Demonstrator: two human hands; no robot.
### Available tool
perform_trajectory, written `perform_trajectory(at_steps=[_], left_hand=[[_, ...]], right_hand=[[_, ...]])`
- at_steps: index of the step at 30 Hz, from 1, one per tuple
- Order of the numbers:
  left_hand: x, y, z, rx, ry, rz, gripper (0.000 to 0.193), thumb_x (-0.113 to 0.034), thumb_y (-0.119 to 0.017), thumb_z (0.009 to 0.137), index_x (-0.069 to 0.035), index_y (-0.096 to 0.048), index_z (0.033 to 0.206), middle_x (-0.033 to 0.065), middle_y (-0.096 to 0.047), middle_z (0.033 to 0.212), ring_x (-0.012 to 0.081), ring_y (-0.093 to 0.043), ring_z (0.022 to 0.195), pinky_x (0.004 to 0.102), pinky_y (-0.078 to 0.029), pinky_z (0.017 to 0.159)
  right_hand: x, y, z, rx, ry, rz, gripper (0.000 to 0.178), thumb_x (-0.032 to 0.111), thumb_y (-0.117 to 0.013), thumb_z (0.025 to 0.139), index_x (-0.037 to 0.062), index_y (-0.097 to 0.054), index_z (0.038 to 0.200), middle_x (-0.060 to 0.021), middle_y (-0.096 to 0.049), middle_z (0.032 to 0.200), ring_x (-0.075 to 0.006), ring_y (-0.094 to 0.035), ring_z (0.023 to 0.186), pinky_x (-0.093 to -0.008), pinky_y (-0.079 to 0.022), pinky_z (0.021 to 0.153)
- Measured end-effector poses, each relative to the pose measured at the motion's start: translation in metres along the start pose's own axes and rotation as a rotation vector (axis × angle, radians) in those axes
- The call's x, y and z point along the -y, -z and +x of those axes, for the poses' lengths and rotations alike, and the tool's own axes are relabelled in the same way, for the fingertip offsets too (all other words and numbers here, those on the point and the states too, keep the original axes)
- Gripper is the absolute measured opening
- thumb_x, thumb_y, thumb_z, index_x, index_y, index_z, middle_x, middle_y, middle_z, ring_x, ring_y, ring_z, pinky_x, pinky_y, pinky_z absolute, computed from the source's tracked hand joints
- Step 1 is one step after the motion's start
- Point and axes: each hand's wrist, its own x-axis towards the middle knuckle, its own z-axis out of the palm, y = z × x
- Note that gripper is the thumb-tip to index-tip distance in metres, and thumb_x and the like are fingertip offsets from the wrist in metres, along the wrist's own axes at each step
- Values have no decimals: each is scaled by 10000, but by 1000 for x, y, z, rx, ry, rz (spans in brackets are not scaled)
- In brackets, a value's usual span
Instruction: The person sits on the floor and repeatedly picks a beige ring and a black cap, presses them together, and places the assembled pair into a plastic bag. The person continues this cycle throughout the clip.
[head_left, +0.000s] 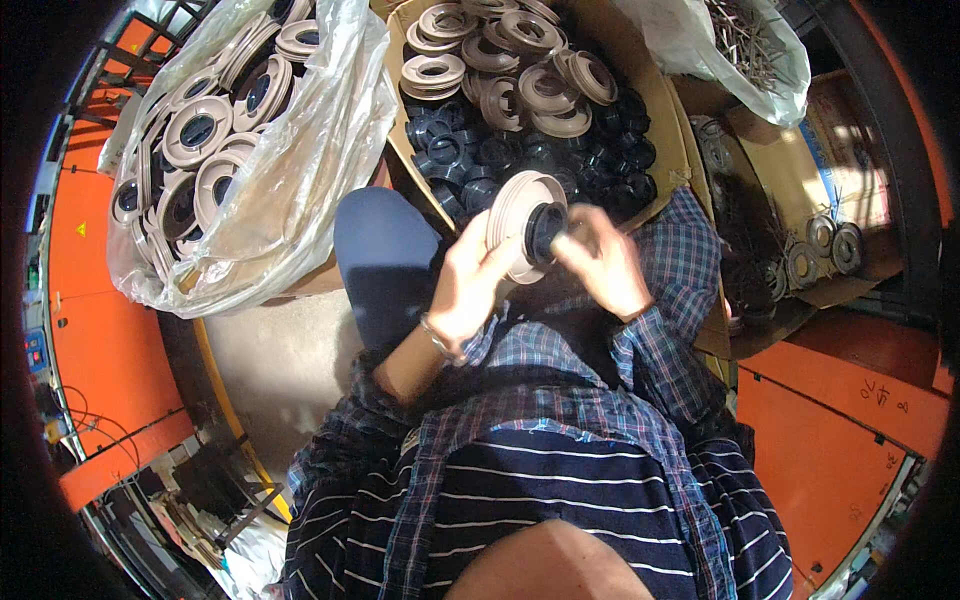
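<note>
Between my hands, above my lap, is a beige round plastic flange with stepped rims, tilted on edge. My left hand grips it by its left side, thumb toward the near face. A black plastic ring sits at the flange's centre, on the side facing my right hand. The right thumb and fingers are closed at the ring's edge, slightly blurred. I cannot tell how deep the ring sits in the flange.
Ahead, a cardboard box holds loose beige flanges and many black rings. At left, a clear plastic bag contains flanges with black centres. Metal rings lie in a carton at right, below a bag of thin brown pieces. Orange cabinets flank me.
</note>
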Motion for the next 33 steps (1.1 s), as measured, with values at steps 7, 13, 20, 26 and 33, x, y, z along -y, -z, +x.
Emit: perform_trajectory(at_steps=[7, 13, 20, 26, 33], left_hand=[[-23, -9, -17, 85, -283, 605, 536, -99, -644, 927, 38, -440, 1404, 265, -546, 1363, 344, -538, 1292, 413, -418, 1094], [-33, 34, -37, 651, -757, 1005, 353, -56, -622, 838, 63, -633, 1169, 252, -519, 1408, 389, -462, 1367, 532, -322, 1170], [-158, 125, -11, -282, -707, 1414, 462, -57, -581, 925, 14, -499, 1374, 220, -565, 1325, 358, -555, 1230, 436, -413, 1078], [-189, 137, 96, -633, -1061, 1460, 657, -178, -763, 855, 31, -470, 1403, 223, -504, 1410, 344, -458, 1336, 432, -330, 1137], [32, 12, 281, 268, -423, 1403, 621, -195, -756, 727, -31, -565, 1295, 231, -596, 1257, 393, -533, 1223, 476, -409, 1054]], right_hand=[[-2, -29, -9, 91, 44, 600, 533, 347, -738, 856, 13, -545, 1224, -124, -693, 987, -231, -700, 872, -333, -586, 749], [-12, -63, -45, 514, -644, 1789, 652, 600, -419, 1001, 101, -513, 1409, -109, -694, 1140, -238, -694, 956, -380, -601, 713], [-24, -28, 44, 390, 88, 146, 505, 490, -621, 954, -1, -697, 861, -82, -698, 746, -157, -657, 670, -324, -525, 605], [-82, -30, 143, -33, -152, -770, 535, 426, -673, 891, 10, -547, 1202, -224, -649, 1088, -398, -665, 995, -476, -540, 838], [-137, -48, 159, -5, -240, -711, 561, 277, -773, 807, 9, -489, 1210, -218, -555, 1201, -410, -647, 1042, -477, -551, 861]])
